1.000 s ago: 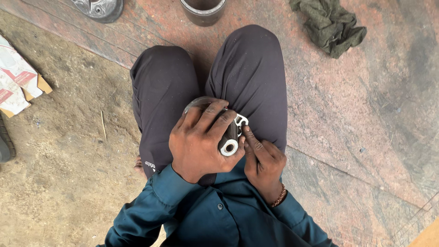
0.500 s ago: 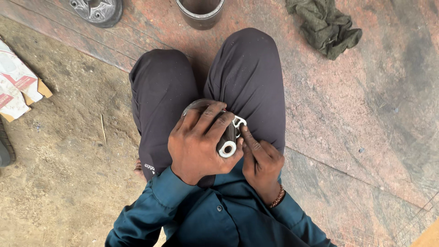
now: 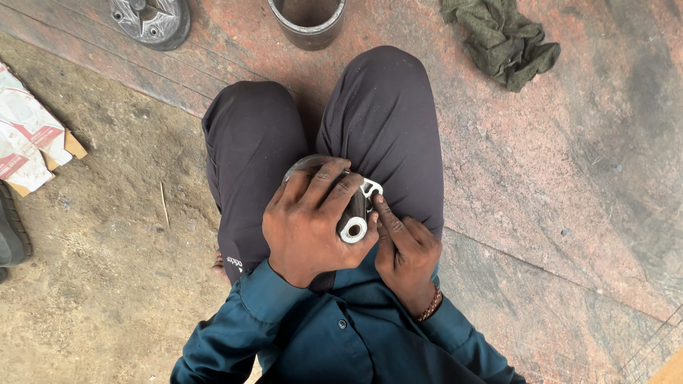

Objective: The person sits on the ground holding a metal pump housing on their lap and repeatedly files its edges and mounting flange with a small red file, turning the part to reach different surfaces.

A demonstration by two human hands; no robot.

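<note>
At frame centre, left hand (image 3: pixel 309 224) wraps one metal part (image 3: pixel 353 229); right hand (image 3: pixel 403 249) fingertips touch it; one green rag (image 3: pixel 501 35) upper right.

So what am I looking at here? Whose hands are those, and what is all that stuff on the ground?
The camera sits on a person's head and looks down, so you see their own knees and hands. They are crouching on a reddish stone floor. The left hand is wrapped around a small metal part with a round hole in its end, keeping it in its grip. The right hand presses a fingertip against the part's side. On the floor ahead lie a crumpled green rag, a dark metal ring like a short pipe, and a round grey metal piece. To the left is a flattened cardboard box.
</note>
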